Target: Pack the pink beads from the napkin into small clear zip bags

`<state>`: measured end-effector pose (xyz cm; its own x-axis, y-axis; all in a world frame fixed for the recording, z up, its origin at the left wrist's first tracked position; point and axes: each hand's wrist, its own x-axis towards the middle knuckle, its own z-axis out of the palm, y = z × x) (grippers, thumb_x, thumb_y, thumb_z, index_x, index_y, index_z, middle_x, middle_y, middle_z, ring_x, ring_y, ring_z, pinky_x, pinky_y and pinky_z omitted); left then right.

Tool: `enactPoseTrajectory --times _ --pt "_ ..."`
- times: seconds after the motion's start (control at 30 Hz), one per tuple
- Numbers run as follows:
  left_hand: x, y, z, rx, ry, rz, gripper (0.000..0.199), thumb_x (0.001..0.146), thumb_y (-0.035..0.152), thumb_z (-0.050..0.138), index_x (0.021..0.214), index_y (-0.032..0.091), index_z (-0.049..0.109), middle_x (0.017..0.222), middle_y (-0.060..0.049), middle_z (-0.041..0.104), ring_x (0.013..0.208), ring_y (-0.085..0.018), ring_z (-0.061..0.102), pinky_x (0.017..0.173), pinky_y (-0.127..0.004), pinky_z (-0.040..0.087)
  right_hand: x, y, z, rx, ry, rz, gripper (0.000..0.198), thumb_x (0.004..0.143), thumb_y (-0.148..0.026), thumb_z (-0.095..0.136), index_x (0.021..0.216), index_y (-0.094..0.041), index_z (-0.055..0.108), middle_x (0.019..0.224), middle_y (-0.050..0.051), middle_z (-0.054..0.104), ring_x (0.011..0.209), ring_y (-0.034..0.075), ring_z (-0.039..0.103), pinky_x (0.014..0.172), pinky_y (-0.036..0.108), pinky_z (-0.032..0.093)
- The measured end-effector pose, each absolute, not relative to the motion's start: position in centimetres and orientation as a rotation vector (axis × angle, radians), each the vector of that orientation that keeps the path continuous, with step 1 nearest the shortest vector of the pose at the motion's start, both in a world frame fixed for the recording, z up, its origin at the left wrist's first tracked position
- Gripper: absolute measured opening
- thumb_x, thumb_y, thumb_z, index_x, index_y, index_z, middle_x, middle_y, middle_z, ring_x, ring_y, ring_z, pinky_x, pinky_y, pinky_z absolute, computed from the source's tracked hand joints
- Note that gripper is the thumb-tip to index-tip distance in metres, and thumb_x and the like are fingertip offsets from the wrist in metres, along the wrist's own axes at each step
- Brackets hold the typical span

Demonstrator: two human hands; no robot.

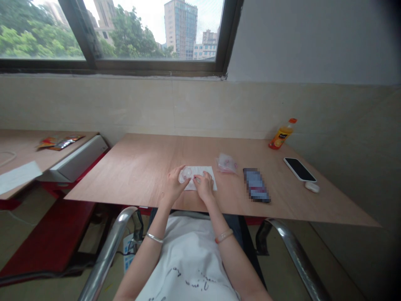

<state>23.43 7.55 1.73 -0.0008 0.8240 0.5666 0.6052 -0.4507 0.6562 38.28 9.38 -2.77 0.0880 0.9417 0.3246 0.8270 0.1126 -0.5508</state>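
My left hand curls its thumb and fingers around a small clear, round plastic-looking piece over the left part of a white sheet of paper. Close beside it, my right hand is closed in a pinch at the piece's right side. What sits between those fingertips is too small to make out. Both wrists rest near the table's front edge. Just right of the paper lies a little stack of clear plastic packets with pinkish marks.
A phone with a blurred screen lies right of the packets. Farther right are a white-framed phone, a white case and an orange drink bottle by the wall. Metal armrests flank me. Another table stands left, holding snack wrappers.
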Motion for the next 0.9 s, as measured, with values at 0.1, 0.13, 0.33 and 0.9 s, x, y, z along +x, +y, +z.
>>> enactPoseTrajectory --times 0.1,0.13,0.33,0.9 --pt "23.5 7.5 1.8 2.061 1.5 1.441 0.047 0.075 0.019 0.07 0.12 0.021 0.055 0.116 -0.01 0.066 0.11 -0.025 0.061 0.097 -0.045 0.046 38.3 9.5 -3.0 -1.733 -1.771 0.224 0.02 0.085 -0.026 0.06 0.099 -0.022 0.074 0.129 0.015 0.053 0.122 0.029 0.045 0.099 0.039 0.036" --pt "23.5 7.5 1.8 2.063 1.5 1.437 0.048 0.075 0.019 0.07 0.12 0.021 0.054 0.116 -0.01 0.066 0.11 -0.025 0.061 0.097 -0.045 0.046 38.3 9.6 -3.0 -1.732 -1.774 0.224 0.02 0.085 -0.026 0.06 0.098 -0.022 0.074 0.129 0.015 0.054 0.122 0.029 0.045 0.098 0.039 0.036" --pt "23.4 7.4 1.8 2.055 1.501 1.413 0.049 0.076 0.02 0.07 0.122 0.022 0.053 0.118 -0.01 0.065 0.111 -0.025 0.06 0.097 -0.045 0.046 38.2 9.9 -3.0 -1.734 -1.737 0.227 0.013 0.082 -0.026 0.062 0.087 -0.02 0.072 0.113 0.013 0.059 0.112 0.026 0.05 0.094 0.035 0.038" --pt "23.6 7.3 1.8 2.098 1.545 1.375 0.048 0.077 0.021 0.068 0.122 0.022 0.053 0.118 -0.01 0.065 0.111 -0.025 0.061 0.098 -0.045 0.044 37.2 8.8 1.7 -1.251 -1.356 0.154 0.017 0.085 -0.033 0.06 0.082 -0.019 0.07 0.1 0.009 0.063 0.1 0.022 0.056 0.093 0.037 0.043"
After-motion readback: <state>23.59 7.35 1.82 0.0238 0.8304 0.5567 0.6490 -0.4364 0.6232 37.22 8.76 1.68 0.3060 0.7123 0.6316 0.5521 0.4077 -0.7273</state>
